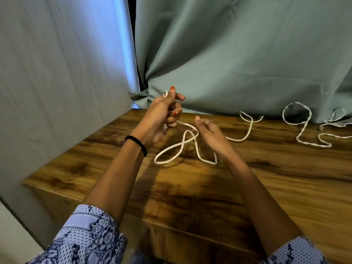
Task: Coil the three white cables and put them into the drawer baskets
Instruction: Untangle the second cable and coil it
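Left hand (162,113) first: my fingers are curled tight around the smooth white cable (182,147), one short end poking up past my thumb, the rest dropping out below my fist. My right hand (207,130) sits just beside it, fingers loosely spread and half open, touching the same cable where it crosses over itself. From there the cable sprawls in loose loops on the brown wood-grain tabletop (209,187), then runs off behind my right hand toward the back edge. Further right, a braided white cable (302,128) lies on the tabletop in a ring and a squiggle, untouched, well apart from my hands. At the far right edge, a third white cable (337,122) lies partly out of view. Grey-green curtain (228,54) hangs behind.
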